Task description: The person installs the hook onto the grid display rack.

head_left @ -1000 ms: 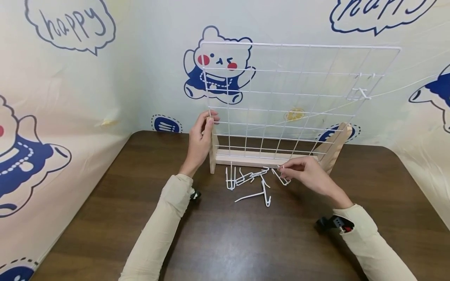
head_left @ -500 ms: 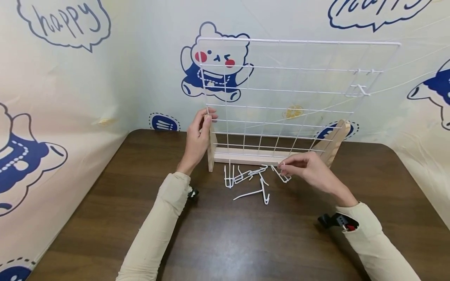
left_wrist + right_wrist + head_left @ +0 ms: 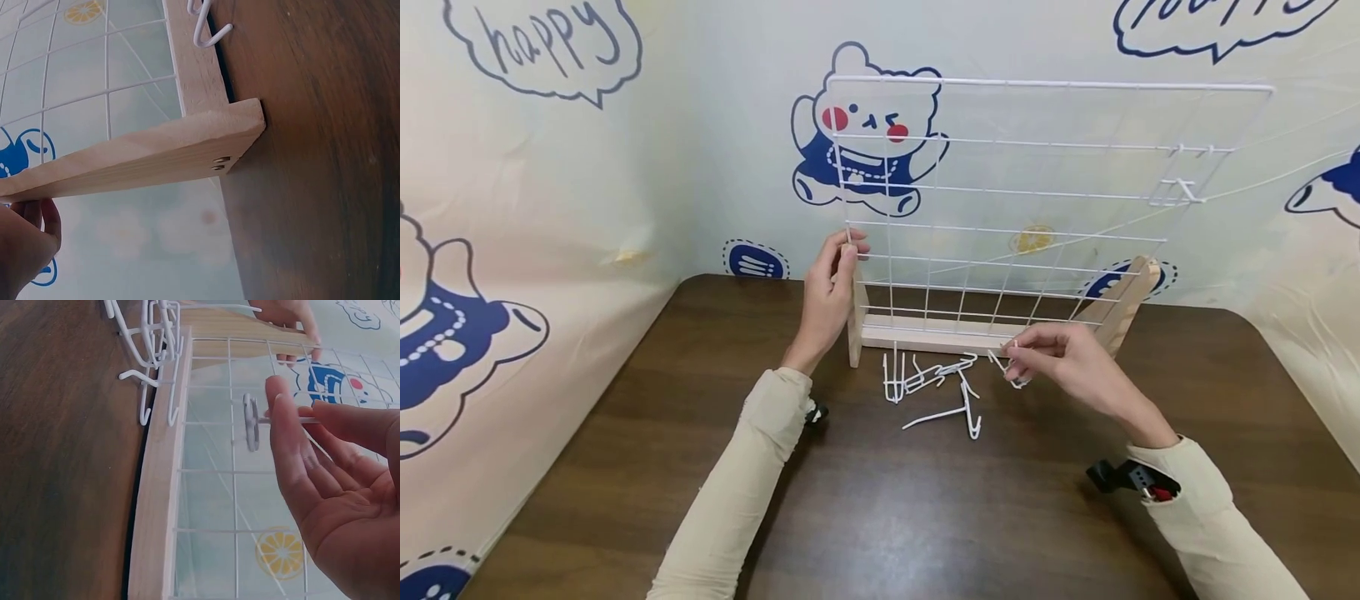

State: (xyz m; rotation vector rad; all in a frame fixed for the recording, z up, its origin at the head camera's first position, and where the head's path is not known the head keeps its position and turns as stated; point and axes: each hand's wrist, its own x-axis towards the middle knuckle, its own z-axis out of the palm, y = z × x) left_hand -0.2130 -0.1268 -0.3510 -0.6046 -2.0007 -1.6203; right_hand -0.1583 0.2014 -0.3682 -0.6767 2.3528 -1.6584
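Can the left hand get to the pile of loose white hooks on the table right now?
Probably not at once: the left hand grips the wire grid panel's left edge. The loose hooks lie uncovered just beside it, if it lets go.

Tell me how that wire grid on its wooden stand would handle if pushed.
The grid stands tall on a narrow wooden stand, so a push up high might tip it. Its thin wires probably flex slightly and weigh little. The left hand gripping its edge likely steadies it.

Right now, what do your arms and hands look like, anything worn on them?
Both arms wear long cream sleeves down to the wrists. The left hand and right hand are bare, with no gloves or rings visible. A small black device sits under each wrist; the right one shows a bit of red.
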